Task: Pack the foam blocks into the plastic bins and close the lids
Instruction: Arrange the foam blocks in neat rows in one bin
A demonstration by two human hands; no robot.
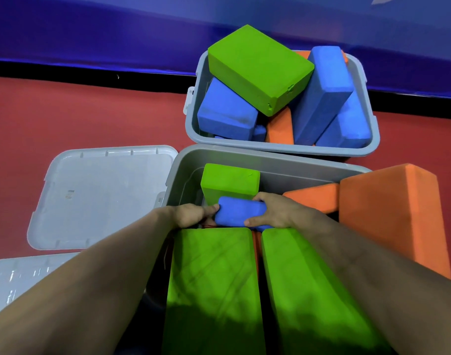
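Block, blue foam (pixel 241 210), held inside near grey bin (pixel 270 160), btwn both hands: left hand (pixel 191 213) fingers curled on its left end, right hand (pixel 273 213) wrapped over its right end. Green block (pixel 229 181) upright just behind; two green blocks (pixel 214 285) nearer. Orange blocks (pixel 391 211) at right edge. Far bin (pixel 283 148) heaped w/ blocks, lid off. Lids (pixel 104 196) lie left on red floor.

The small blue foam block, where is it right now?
In the head view it is centre frame, inside the near grey bin, held between the left hand and right hand, just in front of an upright green block.
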